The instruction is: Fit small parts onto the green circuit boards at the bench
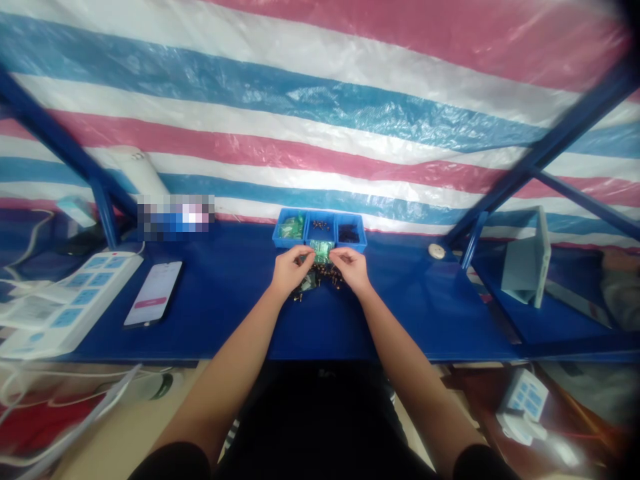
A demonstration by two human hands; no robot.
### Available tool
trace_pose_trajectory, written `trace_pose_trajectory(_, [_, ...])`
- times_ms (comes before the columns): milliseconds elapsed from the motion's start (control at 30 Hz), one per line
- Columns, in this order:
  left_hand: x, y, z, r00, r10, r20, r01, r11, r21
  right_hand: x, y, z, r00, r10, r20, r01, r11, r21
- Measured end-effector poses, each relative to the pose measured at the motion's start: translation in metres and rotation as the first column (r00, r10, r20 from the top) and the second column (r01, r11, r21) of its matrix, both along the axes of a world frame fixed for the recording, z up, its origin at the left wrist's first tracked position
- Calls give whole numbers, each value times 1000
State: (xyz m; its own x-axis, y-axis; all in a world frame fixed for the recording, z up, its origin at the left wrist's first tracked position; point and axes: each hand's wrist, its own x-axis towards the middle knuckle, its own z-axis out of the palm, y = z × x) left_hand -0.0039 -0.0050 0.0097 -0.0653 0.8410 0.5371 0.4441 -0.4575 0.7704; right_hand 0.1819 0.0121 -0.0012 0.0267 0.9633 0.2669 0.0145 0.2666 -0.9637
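Note:
Both hands work just in front of a blue three-part tray (306, 243). My left hand (291, 270) pinches the left edge of a small shiny green packet (323, 251). At its right edge, the fingers of my right hand (351, 268) are closed on the same packet. Below the packet, a loose pile of small dark and brass-coloured parts (328, 272) lies on the table between my hands. The tray's left compartment holds green packets (291, 227), the middle one a few small brass-coloured parts (321, 225), the right one black pieces (349, 233).
A phone (153, 293) lies left on the blue table (220, 300), beside a large white power strip (73, 303). A round pale object (437, 251) sits to the right. Blue metal posts (103, 210) and a striped plastic sheet (310, 140) bound the back.

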Motion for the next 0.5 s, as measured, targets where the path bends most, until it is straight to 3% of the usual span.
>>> trace_pose_trajectory(167, [0, 1, -1, 1000, 23, 1, -23, 998, -66, -2, 1, -2, 1000, -19, -2, 19, 1000, 18])
trace_pose_trajectory(500, [-2, 1, -1, 996, -90, -20, 88, 994, -69, -1, 4, -4, 999, -18, -32, 19, 1000, 25])
